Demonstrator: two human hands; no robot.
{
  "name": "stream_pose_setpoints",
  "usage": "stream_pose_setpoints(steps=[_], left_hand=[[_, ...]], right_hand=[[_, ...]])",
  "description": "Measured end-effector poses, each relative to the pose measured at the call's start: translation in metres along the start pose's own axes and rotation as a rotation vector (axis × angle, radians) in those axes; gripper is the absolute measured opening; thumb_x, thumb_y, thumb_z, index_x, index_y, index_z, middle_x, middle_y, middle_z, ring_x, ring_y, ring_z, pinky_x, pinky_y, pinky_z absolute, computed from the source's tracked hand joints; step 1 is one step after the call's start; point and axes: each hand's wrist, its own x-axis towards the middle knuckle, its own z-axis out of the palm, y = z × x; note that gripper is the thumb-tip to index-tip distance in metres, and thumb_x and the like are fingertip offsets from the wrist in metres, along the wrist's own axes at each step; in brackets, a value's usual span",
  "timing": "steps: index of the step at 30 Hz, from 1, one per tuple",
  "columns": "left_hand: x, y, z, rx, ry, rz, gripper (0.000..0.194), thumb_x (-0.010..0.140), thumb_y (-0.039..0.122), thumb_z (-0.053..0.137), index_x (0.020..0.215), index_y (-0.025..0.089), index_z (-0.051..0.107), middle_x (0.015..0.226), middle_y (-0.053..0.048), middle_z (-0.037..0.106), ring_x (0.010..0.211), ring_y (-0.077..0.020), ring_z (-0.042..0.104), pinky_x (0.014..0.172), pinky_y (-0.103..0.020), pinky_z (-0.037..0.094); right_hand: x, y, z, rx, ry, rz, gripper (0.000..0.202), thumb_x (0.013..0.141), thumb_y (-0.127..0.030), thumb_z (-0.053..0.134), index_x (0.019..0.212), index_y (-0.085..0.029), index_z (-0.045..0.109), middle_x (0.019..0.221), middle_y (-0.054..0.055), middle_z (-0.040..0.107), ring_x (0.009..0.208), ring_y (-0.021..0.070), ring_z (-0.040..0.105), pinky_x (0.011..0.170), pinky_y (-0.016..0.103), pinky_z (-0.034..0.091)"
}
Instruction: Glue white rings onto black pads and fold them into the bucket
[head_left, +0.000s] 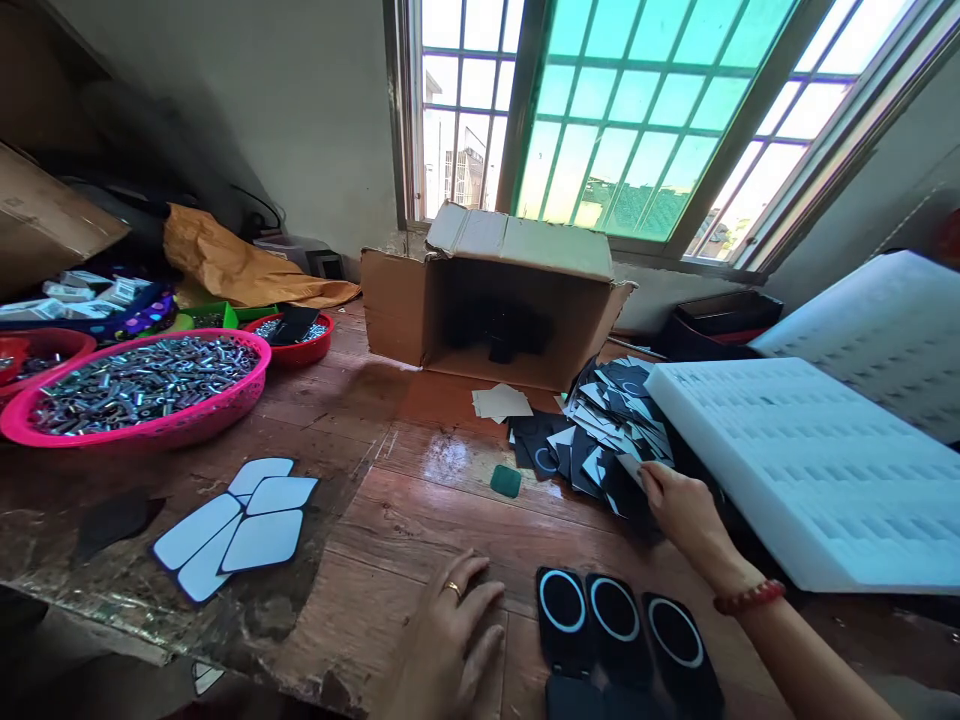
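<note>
My right hand (684,510), with a red beaded bracelet at the wrist, reaches to the edge of a loose heap of black and white sheet pieces (611,415). Between its thumb and fingers is a pale paper piece (630,465). On the wooden table, my left hand (461,625) lies with its fingers loosely spread, holding nothing and wearing a gold ring. Black flat panels, each with a white ring, stand in a row between my hands: a left one (561,610), a middle one (615,615) and a right one (677,645). More black panels reach the bottom edge.
White rounded cards (262,535) overlap at the left, and a small green square (505,481) lies mid-table. A pink basket (259,375) holds many metal parts. An open cardboard box (394,310) stands below the window. White foam trays (810,470) flank the right side.
</note>
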Motion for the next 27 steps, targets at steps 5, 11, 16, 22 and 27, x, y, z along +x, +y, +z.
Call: stream_pose_setpoints(steps=[5,11,16,22,27], left_hand=[[0.008,0.017,-0.019,-0.572,-0.009,-0.358,0.041,0.095,0.049,0.046,0.103,0.020,0.074,0.107,-0.012,0.073,0.109,-0.0283,0.065,0.102,-0.046,0.048],[0.019,0.049,-0.021,-1.411,-0.054,-0.657,0.049,0.073,0.048,0.076,0.109,0.015,0.073,0.102,-0.013,0.074,0.100,-0.0292,0.068,0.094,-0.043,0.050],[0.024,0.063,-0.018,-1.398,-0.007,-0.701,0.037,0.062,0.031,0.084,0.094,0.015,0.077,0.091,-0.009,0.076,0.091,-0.0263,0.069,0.094,-0.042,0.049],[0.024,0.073,-0.025,-1.284,-0.089,-0.602,0.036,0.066,0.032,0.081,0.098,0.016,0.077,0.095,-0.008,0.075,0.097,-0.0258,0.066,0.097,-0.039,0.046],[0.022,0.077,-0.026,-1.199,-0.148,-0.602,0.040,0.078,0.049,0.073,0.098,0.014,0.076,0.092,-0.007,0.074,0.092,-0.0228,0.066,0.092,-0.035,0.046]], right_hand=[[-0.059,-0.063,-0.019,0.171,0.448,-0.484,0.030,0.093,-0.011,0.046,0.116,-0.009,0.064,0.111,0.016,0.073,0.105,0.0247,0.068,0.095,0.038,0.051],[-0.127,-0.135,-0.016,0.292,0.378,-0.933,0.030,0.092,-0.005,0.046,0.115,-0.008,0.064,0.117,0.012,0.072,0.123,0.0292,0.057,0.104,0.047,0.043],[-0.133,-0.134,-0.007,0.404,0.368,-0.664,0.039,0.091,-0.007,0.053,0.129,-0.014,0.057,0.124,0.009,0.068,0.128,0.0271,0.052,0.103,0.047,0.043],[-0.126,-0.120,-0.011,0.548,0.179,-0.463,0.029,0.095,-0.020,0.053,0.123,-0.020,0.060,0.116,0.009,0.069,0.117,0.0280,0.057,0.092,0.046,0.052],[-0.126,-0.118,-0.020,0.657,0.029,-0.416,0.016,0.090,-0.014,0.057,0.101,-0.023,0.063,0.095,0.005,0.069,0.093,0.0237,0.061,0.077,0.039,0.055]])
